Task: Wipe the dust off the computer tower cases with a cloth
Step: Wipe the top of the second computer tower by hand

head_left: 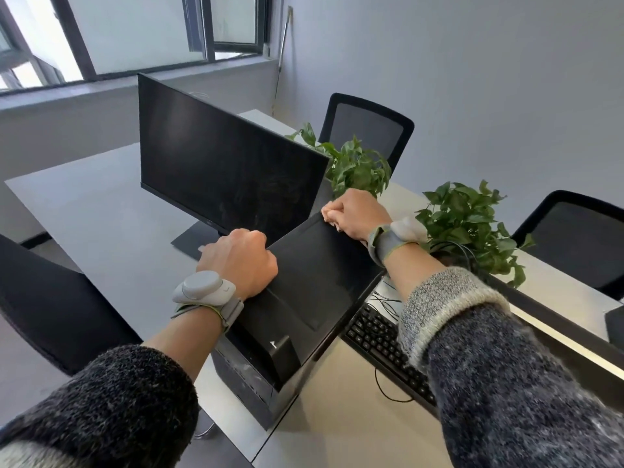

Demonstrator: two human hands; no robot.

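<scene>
Far L: black fabric office chair (50,298), pushed up near pale grey flat desk top (101,204). Above, at back: dark-framed glass window (135,35). Next, L hand (239,261), grey plastic wrist tracker (202,288) strapped on, dark fuzzy knit sleeve (101,407) behind. Fingers curled down over L upper edge of black box-shaped computer tower case (304,292), gripping it; fingertips hidden past the edge. Behind the hand: wide black flat-screen monitor (229,173), screen dark, on its flat stand. Tower case on the desk btwn monitor stand and keyboard, broad recessed panel facing up toward camera, near end at the seam btwn grey top and beige desk top (337,427); pale dusty smears on lower near face. R hand (354,214) at far R corner of tower case, fingers (332,216) bent tight round the corner edge, holding it; whether anything else sits under those fingers: can't tell. Second grey tracker (401,231) on that wrist. R of tower case: black rectangular keyboard (378,336) w/ thin black cable (388,390) looping on beige top. Beyond: two leafy green potted plants (361,163) (472,224), the second just beside R wrist. Back and far R: two black mesh-backed chairs (368,130) (574,231) vs plain grey wall.
</scene>
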